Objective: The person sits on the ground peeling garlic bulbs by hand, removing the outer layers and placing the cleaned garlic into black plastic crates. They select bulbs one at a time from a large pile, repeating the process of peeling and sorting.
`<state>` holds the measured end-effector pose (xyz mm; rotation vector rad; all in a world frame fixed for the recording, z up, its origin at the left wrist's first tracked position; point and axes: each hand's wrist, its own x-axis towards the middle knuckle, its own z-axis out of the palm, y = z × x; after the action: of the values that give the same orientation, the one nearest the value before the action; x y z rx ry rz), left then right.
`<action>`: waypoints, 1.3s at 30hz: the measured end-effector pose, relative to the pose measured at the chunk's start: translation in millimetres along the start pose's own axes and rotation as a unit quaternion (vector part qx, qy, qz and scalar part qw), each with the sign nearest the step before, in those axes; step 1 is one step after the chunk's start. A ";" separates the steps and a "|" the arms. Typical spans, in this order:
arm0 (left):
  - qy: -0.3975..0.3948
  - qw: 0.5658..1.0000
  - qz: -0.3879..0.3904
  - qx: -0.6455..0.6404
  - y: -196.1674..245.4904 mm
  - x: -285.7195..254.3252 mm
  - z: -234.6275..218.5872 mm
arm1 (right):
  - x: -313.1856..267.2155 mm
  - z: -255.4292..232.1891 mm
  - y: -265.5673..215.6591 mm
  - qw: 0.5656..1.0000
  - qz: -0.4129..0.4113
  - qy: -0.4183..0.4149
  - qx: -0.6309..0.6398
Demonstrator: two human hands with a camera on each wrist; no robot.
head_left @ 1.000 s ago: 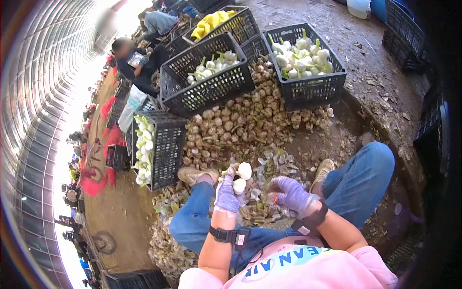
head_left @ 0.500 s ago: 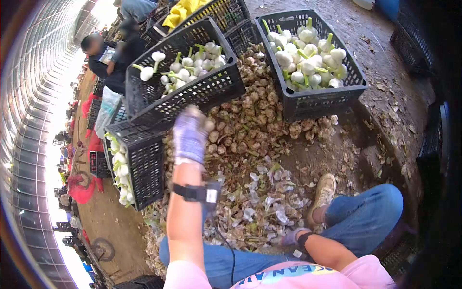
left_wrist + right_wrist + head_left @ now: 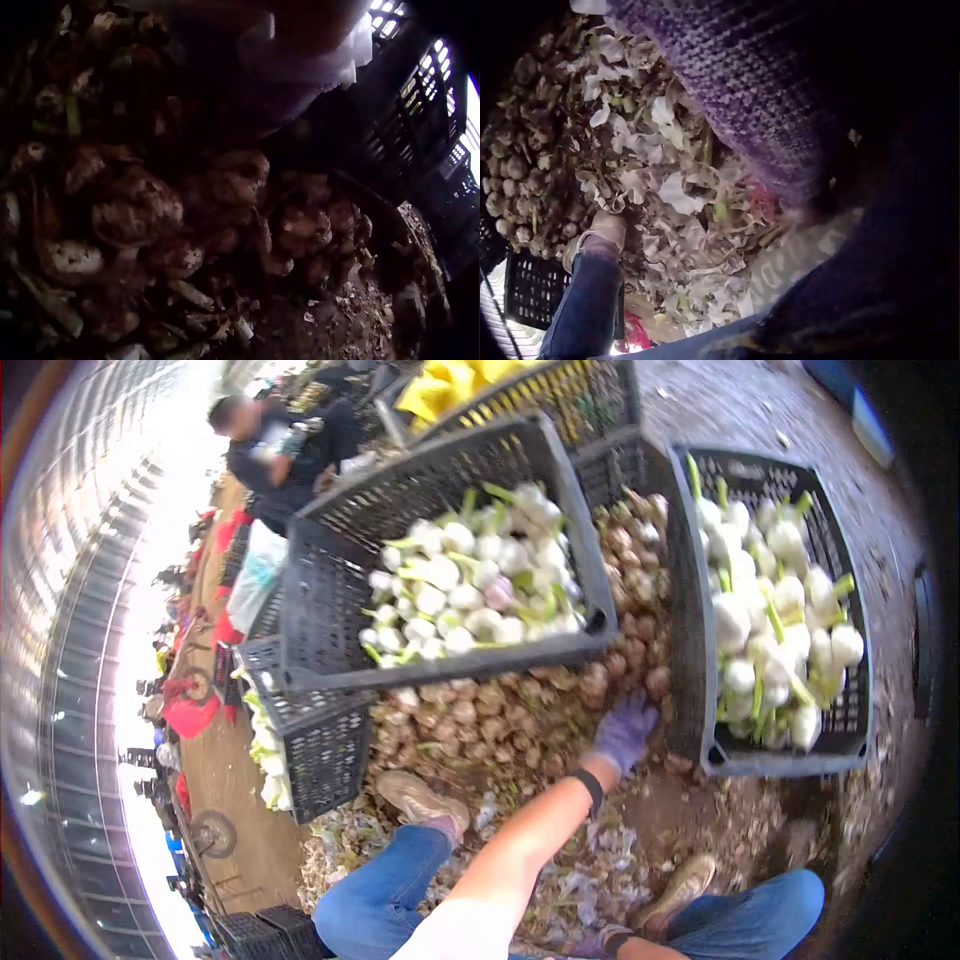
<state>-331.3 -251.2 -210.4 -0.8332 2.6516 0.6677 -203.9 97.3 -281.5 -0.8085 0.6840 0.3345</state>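
Head view, unpeeled garlic (image 3: 490,720): brown, dirt-crusted, heaped beside left hand (image 3: 624,734)
Grip, left hand: cannot tell
Grip, right hand (image 3: 594,941): near pale peelings (image 3: 598,857), cannot tell

at centre, a black rectangular perforated plastic crate (image 3: 325,580) contains round white garlic bulbs with green stems (image 3: 430,600). to its right stands a second black rectangular plastic crate (image 3: 790,765), also holding such bulbs. a heap of round brown unpeeled garlic bulbs (image 3: 480,725) lies before the central crate (and extends into the gap between both crates). at front left of the central crate is a third black perforated plastic crate (image 3: 325,760). behind the central crate, a soft yellow cloth (image 3: 440,395) lies in a fourth black slotted plastic crate (image 3: 600,405). thin whitish papery peelings (image 3: 590,860) lie before the heap.
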 end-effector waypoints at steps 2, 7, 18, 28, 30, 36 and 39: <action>-0.060 0.993 0.023 0.099 20.3 -23.6 -62.6 | -18.5 -32.0 -20.2 0.994 -0.026 0.039 -0.099; 0.042 0.942 -0.121 -0.310 38.2 -88.5 -114.5 | -46.2 -57.7 -64.2 0.940 -0.091 0.130 -0.303; 0.227 0.685 0.036 -0.691 57.2 -257.2 -132.6 | -153.9 -14.2 -151.8 0.892 -0.111 0.401 -0.174; 0.436 0.808 0.219 -0.332 126.2 -419.9 -121.2 | -269.3 139.3 -219.0 0.553 -0.656 0.438 0.269; 0.457 0.804 0.225 -0.308 136.6 -433.3 -118.9 | -270.9 156.1 -222.4 0.542 -0.661 0.419 0.307; 0.448 0.821 0.233 -0.267 145.7 -452.5 -103.6 | -272.3 172.8 -208.7 0.557 -0.644 0.428 0.303; 0.426 0.807 0.222 -0.345 146.0 -452.5 -90.4 | -277.8 175.8 -202.1 0.588 -0.607 0.439 0.305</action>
<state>-70.4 19.5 94.4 -0.7817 3.4978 1.8340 -228.7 92.0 103.5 -0.5481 0.8902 -1.6182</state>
